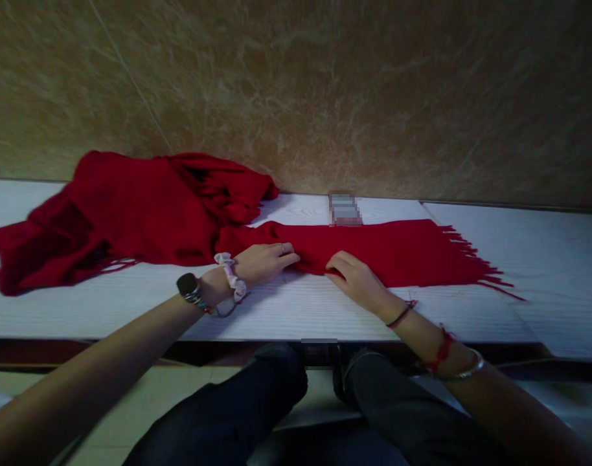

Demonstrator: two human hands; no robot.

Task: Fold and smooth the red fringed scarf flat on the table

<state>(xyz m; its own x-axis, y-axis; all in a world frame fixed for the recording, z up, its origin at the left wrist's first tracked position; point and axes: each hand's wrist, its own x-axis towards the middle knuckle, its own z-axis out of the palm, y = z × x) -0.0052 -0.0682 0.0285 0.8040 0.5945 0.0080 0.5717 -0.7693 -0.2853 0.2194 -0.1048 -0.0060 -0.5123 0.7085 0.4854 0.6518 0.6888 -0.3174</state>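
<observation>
A red fringed scarf [403,252] lies along the white wood-grain surface. Its right part is a flat, narrow strip ending in tassels, while the left part is a loose, crumpled heap. My left hand [264,262], with a ring on one finger, is closed on the strip's near edge beside the heap. A short way to the right, my right hand [354,275] pinches the same near edge between thumb and fingers. Some fingertips of both hands are hidden by the hands and the cloth.
A brown marbled wall [296,97] rises behind the white surface [170,304]. A small blurred-out rectangular object [344,208] lies between scarf and wall. The front edge of the surface runs close to my knees, with the tiled floor [179,395] below.
</observation>
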